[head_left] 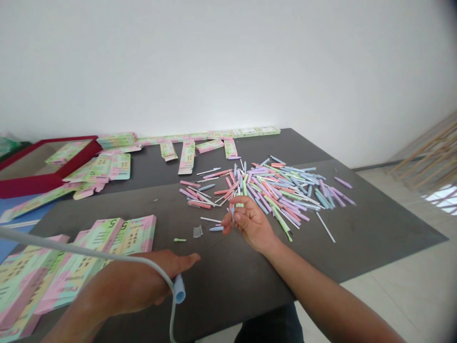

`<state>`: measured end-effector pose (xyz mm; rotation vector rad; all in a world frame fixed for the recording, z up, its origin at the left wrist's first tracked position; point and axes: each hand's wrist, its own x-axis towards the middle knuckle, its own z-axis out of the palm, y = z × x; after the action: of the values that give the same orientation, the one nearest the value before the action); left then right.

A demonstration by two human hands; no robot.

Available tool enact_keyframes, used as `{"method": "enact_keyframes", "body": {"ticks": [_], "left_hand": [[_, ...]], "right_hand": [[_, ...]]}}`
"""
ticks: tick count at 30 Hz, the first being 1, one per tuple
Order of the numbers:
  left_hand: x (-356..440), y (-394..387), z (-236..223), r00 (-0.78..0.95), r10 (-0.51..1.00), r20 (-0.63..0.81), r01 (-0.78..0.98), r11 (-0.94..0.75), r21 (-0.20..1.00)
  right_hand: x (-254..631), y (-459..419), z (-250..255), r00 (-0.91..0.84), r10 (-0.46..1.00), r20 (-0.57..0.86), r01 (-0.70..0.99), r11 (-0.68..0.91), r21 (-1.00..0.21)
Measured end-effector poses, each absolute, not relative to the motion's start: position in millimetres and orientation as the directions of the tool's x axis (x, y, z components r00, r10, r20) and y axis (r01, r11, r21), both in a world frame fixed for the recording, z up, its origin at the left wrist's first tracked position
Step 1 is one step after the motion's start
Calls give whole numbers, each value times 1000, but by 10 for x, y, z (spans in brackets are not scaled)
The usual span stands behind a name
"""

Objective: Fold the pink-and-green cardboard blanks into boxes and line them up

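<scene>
My left hand (153, 274) is closed around a light blue pen barrel (179, 289), whose hollow end points toward me. Between the thumb and fingers of my right hand (250, 221) is a small light blue pen part (233, 214), largely covered by the fingertips. Just beyond that hand spreads a big heap of pen parts (274, 186) in purple, pink, green and blue, with white refills among them. Near both hands lie a small green pen clip (180, 240), a few clear short pieces (198, 232) and a blue barrel (216, 228).
Stacks of printed pen boxes (107, 238) cover the left front of the dark table (228, 281). More boxes (186, 157) stand along the wall. At the far left sits a red-rimmed tray (53, 178). A pale cable (107, 255) crosses in front of my left arm.
</scene>
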<state>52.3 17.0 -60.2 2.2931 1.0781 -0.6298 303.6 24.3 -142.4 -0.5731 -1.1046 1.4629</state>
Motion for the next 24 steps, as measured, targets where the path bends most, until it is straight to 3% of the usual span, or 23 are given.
{"method": "enact_keyframes", "body": {"ticks": [13, 24], "left_hand": [[546, 170, -563, 577, 535, -617, 795, -542, 274], [457, 151, -655, 575, 569, -588, 786, -584, 204]], "right_hand": [[3023, 233, -1406, -222, 955, 196, -553, 42, -832], [3013, 236, -1385, -225, 950, 218, -604, 40, -796]]}}
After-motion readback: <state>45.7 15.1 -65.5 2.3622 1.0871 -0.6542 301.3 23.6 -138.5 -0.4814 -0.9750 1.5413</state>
